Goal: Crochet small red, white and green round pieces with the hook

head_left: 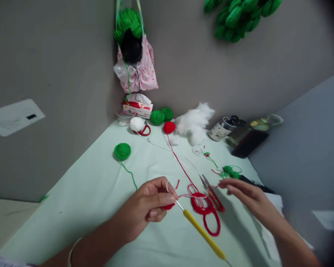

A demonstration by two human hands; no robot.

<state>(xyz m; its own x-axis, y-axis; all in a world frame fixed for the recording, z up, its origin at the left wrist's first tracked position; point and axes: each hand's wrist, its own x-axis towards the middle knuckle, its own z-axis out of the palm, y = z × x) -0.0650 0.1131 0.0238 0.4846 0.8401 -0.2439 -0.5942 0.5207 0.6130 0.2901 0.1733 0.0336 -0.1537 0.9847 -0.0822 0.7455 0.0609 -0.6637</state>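
My left hand (149, 204) is closed in a pinch on a small red crocheted piece (169, 206) and on the metal tip of a yellow-handled crochet hook (203, 233), which slants down to the right. Red yarn (208, 215) lies coiled on the table just right of that hand and runs back to a red yarn ball (169, 127). My right hand (243, 194) hovers with fingers stretched out, holding nothing, its fingertips close to red-handled scissors (213, 194) lying on the table.
On the pale green table (94, 193) lie a green yarn ball (122, 151), a white ball (136, 124), another green ball (157, 117), white stuffing (195, 122), a tissue box (137, 107), a tin (219, 130) and small green pieces (230, 171). A bag (135, 70) hangs in the corner.
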